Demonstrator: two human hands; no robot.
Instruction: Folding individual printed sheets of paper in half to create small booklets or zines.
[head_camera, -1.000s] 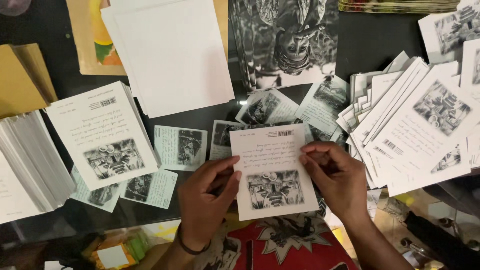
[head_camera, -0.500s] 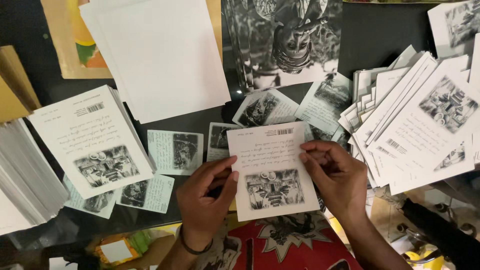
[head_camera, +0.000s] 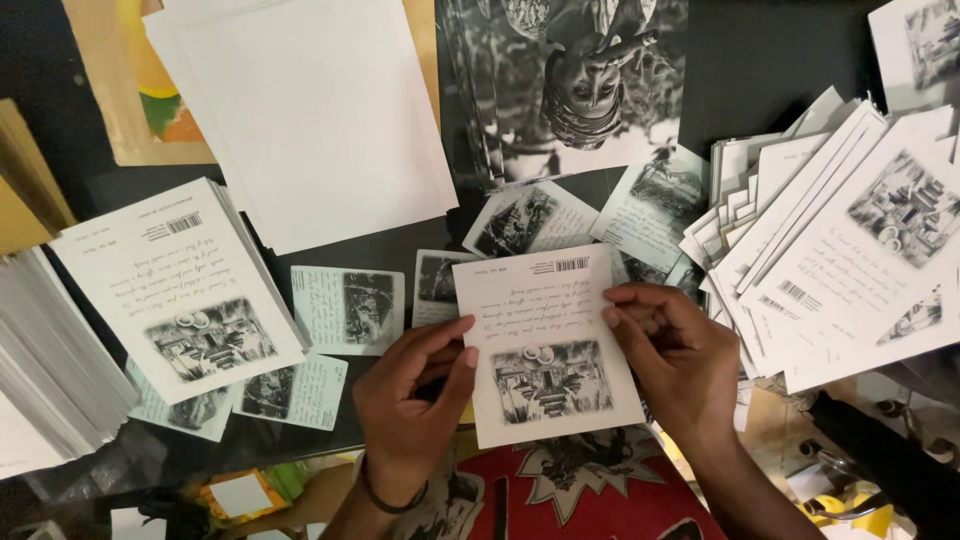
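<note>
A white printed card (head_camera: 545, 345) with a black-and-white picture and lines of script lies flat in front of me on the dark table (head_camera: 770, 70). My left hand (head_camera: 410, 405) grips its left edge, thumb on top. At the right edge, my right hand (head_camera: 670, 360) pinches the card with fingers curled. To the left sits a neat stack of the same cards (head_camera: 180, 285). A loose, fanned heap of cards (head_camera: 840, 250) lies to the right.
Small printed slips (head_camera: 350, 310) are scattered between the piles. A stack of blank white sheets (head_camera: 310, 110) and a large black-and-white photograph (head_camera: 570, 85) lie at the back. A thick pile of paper (head_camera: 40, 370) sits at the far left.
The card and both hands stay nearly in place. My view has shifted slightly, so the surrounding piles sit a little further left in the frame.
</note>
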